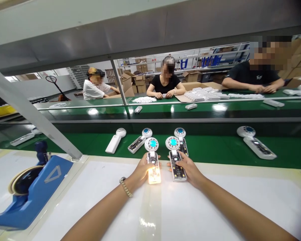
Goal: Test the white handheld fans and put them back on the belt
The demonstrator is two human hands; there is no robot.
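Left hand closed around the handle of a handheld fan lying at the far edge of the white bench, its lower end glowing bright yellow-white; right hand clamped likewise on a second fan just beside the first, circuit board exposed, both fan heads with blue centres overhanging the green conveyor belt. On the belt beyond: three more fans near the held pair, one further fan well apart to the right. Blue tape dispenser on the bench at far left; three people seated at the far side of the line.
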